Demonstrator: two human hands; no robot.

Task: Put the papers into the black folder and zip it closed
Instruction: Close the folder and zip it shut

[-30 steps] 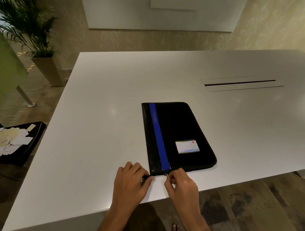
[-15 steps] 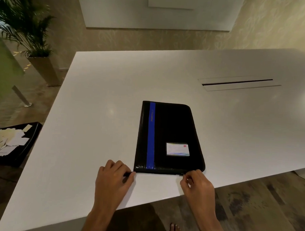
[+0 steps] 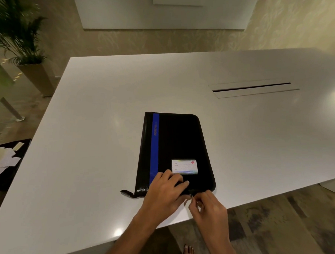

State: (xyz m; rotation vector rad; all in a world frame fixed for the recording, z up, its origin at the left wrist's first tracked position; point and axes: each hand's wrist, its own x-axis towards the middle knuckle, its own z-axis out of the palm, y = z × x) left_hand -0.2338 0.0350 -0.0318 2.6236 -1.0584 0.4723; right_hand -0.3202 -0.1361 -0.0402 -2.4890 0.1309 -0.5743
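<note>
A white table bears a cable slot (far right); a potted palm stands left.

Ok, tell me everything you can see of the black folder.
The folder lies flat and closed on the white table, near its front edge. It looks like shiny black vinyl, with rounded right corners, a blue stripe down the left and a small white label card. A zipper tail sticks out at the near left corner. The left hand grips the near edge; the right hand pinches the zipper pull there.
</note>
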